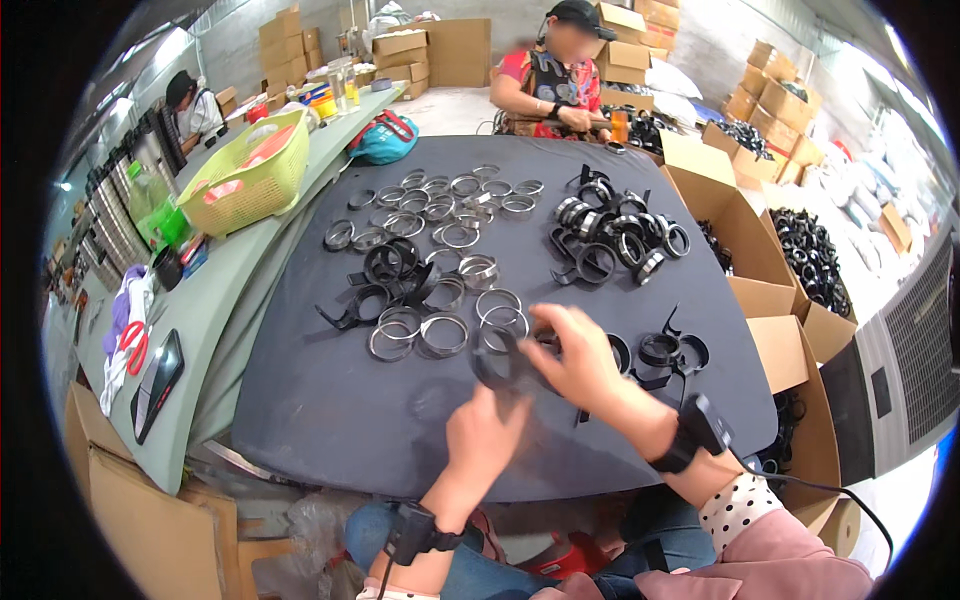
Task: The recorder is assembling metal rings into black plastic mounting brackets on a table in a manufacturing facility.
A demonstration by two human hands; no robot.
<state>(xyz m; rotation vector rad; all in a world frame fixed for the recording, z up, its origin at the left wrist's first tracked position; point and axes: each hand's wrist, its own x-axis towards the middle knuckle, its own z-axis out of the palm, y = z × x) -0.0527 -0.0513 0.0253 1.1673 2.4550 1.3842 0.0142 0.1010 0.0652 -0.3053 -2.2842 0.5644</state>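
Note:
Over the near middle of the dark table, my left hand is closed on a black ring, which is smeared by motion. My right hand is bent beside that ring, thumb and fingertips close to it; blur hides whether they grip it. Just beyond the hands lie thin silver metal rings. To their left is a small heap of black rings with curved handles. A few more black handled rings rest to the right of my right hand.
Many silver rings spread over the far left, and a pile of assembled black-and-silver rings sits far right. Open cardboard boxes line the right edge. A green side table carries a yellow-green basket, red scissors and a phone. Another person works opposite.

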